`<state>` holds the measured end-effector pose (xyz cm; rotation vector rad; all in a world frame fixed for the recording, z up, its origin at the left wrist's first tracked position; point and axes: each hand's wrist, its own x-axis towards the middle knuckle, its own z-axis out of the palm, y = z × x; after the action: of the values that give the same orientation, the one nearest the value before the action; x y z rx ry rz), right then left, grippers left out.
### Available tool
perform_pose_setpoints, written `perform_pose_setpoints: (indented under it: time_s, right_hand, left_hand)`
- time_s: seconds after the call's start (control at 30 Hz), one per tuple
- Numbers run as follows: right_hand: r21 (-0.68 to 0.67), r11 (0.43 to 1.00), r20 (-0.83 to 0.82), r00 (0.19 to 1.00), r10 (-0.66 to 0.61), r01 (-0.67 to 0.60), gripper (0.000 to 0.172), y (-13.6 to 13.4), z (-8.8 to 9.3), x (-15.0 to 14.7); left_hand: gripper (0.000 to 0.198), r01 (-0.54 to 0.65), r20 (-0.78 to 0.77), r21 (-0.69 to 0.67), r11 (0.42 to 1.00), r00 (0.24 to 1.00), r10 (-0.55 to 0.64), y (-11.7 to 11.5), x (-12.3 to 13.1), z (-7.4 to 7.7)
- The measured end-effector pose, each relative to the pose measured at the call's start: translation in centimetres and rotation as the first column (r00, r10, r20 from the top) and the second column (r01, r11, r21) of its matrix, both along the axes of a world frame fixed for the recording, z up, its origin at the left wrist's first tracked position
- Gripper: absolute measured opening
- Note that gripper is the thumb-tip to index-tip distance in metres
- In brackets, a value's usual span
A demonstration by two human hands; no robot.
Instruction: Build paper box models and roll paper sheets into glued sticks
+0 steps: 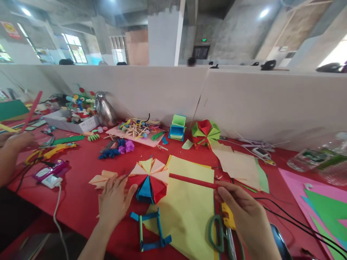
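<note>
Head view: a red table [81,202] crowded with craft scraps. Under the stick's path lies a large yellow paper sheet [187,209], with green-handled scissors [218,233] on its near corner and a frame of blue paper strips [150,227] just beside its left edge. Peach paper sheets [238,162] lie beyond it, and a green and red folded paper ball [206,131] stands near the grey partition wall [271,101]. Black cables [287,216] run past on the right. At far left another person's hand [16,141] holds up its own stick.

Nothing stands between the thin red rolled paper stick [192,180] and the folded paper umbrella of red, blue, yellow and peach panels [150,178].

The stick is slim, straight and evenly rolled, matt red. The right hand [244,216] pinches its right end between thumb and fingers, above the yellow sheet. Its long axis runs nearly level across the view, the free end pointing left and slightly away, stopping just beside the umbrella's rim.

The left hand [115,202] lies flat with fingers loosely spread, gripping nothing, its thumb against the umbrella's near edge.
</note>
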<state>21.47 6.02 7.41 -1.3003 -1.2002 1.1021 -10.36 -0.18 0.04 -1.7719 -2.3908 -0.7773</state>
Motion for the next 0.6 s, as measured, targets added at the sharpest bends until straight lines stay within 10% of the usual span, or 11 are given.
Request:
perform_pose_setpoints:
  time_s: [0.2,0.43,0.6]
  right_hand:
    - [0.052,0.998,0.071,0.997,0.039,-0.042,0.031,-0.2,-1.2,-0.5]
    - [0.057,0.997,0.084,0.995,-0.061,0.056,0.033,-1.0,-1.2,1.6]
    - [0.077,0.986,0.101,0.982,-0.159,0.151,0.031,-2.0,-1.4,3.8]
  left_hand:
    - [0.031,0.053,-0.075,-0.025,0.998,0.996,-0.055,2.5,1.3,2.6]
    - [0.020,0.304,0.469,-0.007,0.953,0.843,-0.265,5.5,4.7,2.9]
    - [0.018,0.404,0.499,0.056,0.913,0.781,-0.376,7.3,6.1,4.9]
